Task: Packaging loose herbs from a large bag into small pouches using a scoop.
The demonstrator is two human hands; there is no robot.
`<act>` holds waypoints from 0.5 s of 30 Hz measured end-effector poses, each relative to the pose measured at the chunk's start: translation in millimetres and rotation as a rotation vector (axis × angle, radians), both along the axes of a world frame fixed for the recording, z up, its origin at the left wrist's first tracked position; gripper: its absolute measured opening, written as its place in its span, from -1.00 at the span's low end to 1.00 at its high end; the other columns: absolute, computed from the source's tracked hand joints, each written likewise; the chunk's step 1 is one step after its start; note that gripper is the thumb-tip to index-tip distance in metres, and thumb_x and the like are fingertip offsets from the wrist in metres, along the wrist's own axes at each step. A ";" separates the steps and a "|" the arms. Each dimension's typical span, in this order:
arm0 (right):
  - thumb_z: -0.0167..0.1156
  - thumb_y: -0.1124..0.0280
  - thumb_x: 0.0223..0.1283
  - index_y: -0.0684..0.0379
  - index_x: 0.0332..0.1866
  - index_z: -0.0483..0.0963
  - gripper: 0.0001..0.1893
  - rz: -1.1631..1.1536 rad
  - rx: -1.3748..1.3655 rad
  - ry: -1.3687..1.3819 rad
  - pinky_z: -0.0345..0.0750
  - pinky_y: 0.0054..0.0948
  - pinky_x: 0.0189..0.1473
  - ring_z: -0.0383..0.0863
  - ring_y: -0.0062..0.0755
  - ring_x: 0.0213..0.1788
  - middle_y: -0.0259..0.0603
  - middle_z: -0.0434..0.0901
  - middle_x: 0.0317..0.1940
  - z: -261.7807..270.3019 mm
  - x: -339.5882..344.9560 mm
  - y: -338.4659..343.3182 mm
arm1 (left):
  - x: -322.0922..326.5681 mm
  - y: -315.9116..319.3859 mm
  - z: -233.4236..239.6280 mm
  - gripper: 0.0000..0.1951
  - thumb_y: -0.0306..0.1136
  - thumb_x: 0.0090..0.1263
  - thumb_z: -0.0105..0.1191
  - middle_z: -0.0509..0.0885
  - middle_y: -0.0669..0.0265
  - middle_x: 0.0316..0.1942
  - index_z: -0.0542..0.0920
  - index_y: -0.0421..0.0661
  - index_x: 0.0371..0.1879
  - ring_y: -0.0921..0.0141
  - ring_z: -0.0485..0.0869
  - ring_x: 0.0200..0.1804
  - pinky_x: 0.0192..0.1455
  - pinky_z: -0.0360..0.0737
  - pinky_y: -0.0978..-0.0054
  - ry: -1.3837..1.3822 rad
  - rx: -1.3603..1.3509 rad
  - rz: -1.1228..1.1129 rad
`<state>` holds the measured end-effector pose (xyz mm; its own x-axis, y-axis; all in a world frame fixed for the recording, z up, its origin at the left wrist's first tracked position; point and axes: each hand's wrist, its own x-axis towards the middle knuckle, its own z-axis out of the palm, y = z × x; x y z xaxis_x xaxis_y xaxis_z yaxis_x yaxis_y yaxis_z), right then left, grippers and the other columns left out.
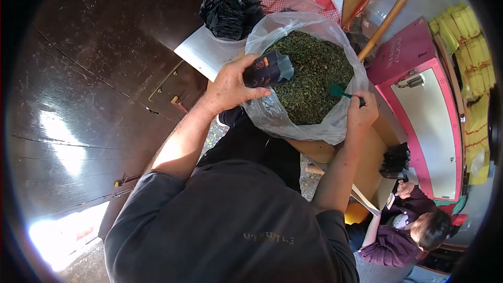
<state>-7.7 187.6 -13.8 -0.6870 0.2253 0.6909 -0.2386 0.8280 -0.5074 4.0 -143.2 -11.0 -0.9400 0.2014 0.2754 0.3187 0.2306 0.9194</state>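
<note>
My left hand grips a small dark printed pouch, tilted so that its mouth points right over the dried leaves. The pouch's inside is hidden from me. In my right hand is the handle of a small green plastic scoop, whose head rests on or just above the leaves. Between my hands spreads a large clear plastic bag, its rim folded outward, filled with dried, crumbled green leaves.
A round tub packed with black pouches stands at the upper left. Pink cabinet and stacked yellow packets are at right. A seated person works at lower right beside a cardboard box. Dark wooden surface fills the left.
</note>
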 end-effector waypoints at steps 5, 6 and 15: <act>0.19 0.43 0.10 0.24 -0.41 0.58 -0.89 -0.022 -0.377 -0.102 0.39 -0.50 -0.43 0.42 -0.54 -0.57 -0.36 0.54 -0.58 -28.3 -29.9 6.0 | -2.6 13.6 1.9 -0.34 -0.38 -0.01 0.50 0.70 0.22 -0.13 0.52 -0.12 0.15 0.42 0.67 -0.03 0.10 0.56 0.43 -0.022 0.008 -0.032; 0.18 0.40 0.13 0.26 -0.38 0.60 -0.85 -0.043 -0.396 -0.118 0.41 -0.51 -0.42 0.46 -0.54 -0.56 -0.33 0.56 -0.59 -46.0 -36.0 22.7 | -5.6 16.2 1.4 -0.34 -0.38 -0.01 0.50 0.70 0.22 -0.13 0.52 -0.12 0.15 0.42 0.67 -0.03 0.10 0.56 0.43 -0.019 0.008 -0.036; 0.10 0.34 0.22 0.27 -0.29 0.58 -0.79 0.086 -0.947 -0.293 0.28 -0.59 -0.71 0.37 -0.61 -0.74 -0.26 0.52 -0.66 -45.8 -26.3 -20.4 | -22.3 43.6 15.6 -0.39 -0.28 -0.03 0.48 0.67 0.04 -0.15 0.54 -0.16 0.04 0.10 0.67 -0.05 0.02 0.58 0.27 0.098 -0.168 -0.011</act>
<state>-34.1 167.2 -59.5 -0.8415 0.5378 0.0521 -0.0385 0.0365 -0.9986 -18.3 -99.6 4.6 -0.9078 0.2624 0.3272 0.4084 0.3746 0.8324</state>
